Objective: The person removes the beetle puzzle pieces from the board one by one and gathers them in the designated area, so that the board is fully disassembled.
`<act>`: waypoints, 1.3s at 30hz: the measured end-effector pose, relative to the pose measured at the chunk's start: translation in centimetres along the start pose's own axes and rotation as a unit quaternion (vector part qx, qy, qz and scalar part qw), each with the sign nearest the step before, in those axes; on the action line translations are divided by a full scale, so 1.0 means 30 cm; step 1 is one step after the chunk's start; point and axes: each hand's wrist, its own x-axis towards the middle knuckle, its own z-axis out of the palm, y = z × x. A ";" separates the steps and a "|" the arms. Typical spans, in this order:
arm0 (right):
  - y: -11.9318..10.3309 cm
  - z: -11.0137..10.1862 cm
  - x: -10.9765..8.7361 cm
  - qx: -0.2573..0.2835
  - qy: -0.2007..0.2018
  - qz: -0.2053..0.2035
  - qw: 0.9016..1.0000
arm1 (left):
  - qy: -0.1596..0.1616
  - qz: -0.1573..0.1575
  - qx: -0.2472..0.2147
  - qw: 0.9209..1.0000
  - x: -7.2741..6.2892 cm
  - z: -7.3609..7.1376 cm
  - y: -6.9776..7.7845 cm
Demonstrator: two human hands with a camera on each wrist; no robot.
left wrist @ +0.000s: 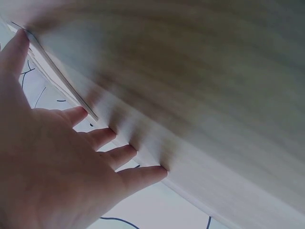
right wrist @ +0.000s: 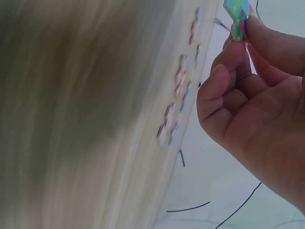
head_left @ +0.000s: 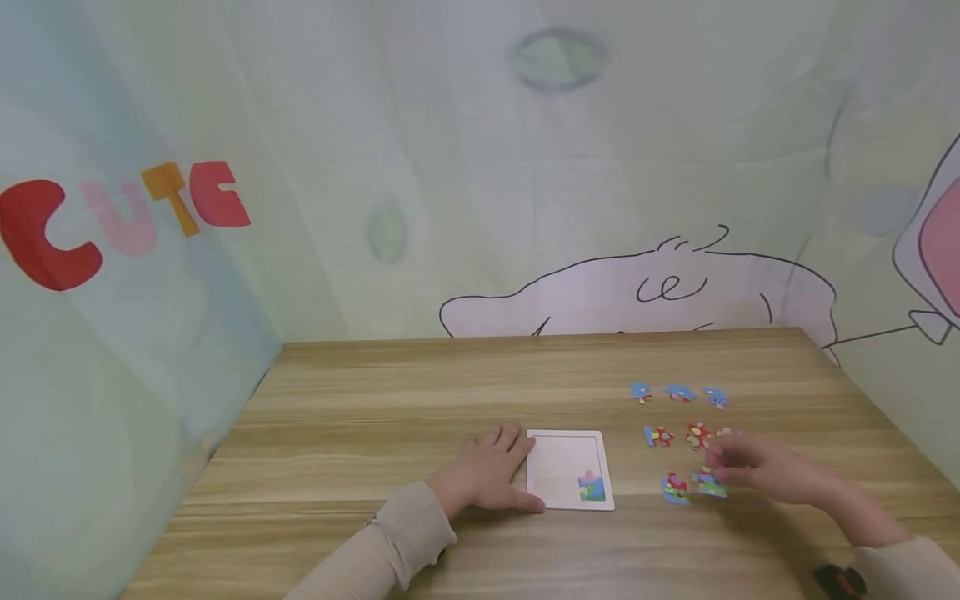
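My left hand (head_left: 491, 475) lies with fingers spread at the left edge of a white puzzle board (head_left: 555, 458). Its thumb and index finger touch that edge; in the left wrist view the other fingertips (left wrist: 164, 171) rest on the table. One blue and green piece (head_left: 592, 487) sits in the board's lower right corner. To the right, my right hand (head_left: 768, 471) pinches a green and blue puzzle piece (right wrist: 237, 16) between thumb and index finger. Close by its left side is another green, red and blue puzzle piece (head_left: 676, 489).
Several loose puzzle pieces lie in rows right of the board, among them a blue one (head_left: 641, 392) at the back and a red one (head_left: 698, 435) in the middle row. The wooden table (head_left: 360, 392) meets a printed cloth backdrop (head_left: 337, 167) behind.
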 end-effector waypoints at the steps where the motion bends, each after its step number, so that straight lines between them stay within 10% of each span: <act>1: 0.003 -0.003 -0.004 0.000 -0.002 0.004 1.000 | 0.000 0.000 0.000 1.000 0.000 0.000 0.000; 12: 0.019 -0.020 -0.025 0.020 -0.038 0.081 0.996 | 0.001 0.000 0.001 1.000 -0.001 0.005 -0.005; 39: 0.050 -0.008 -0.025 -0.010 -0.037 0.108 0.993 | -0.004 -0.005 -0.001 1.000 -0.004 -0.004 0.004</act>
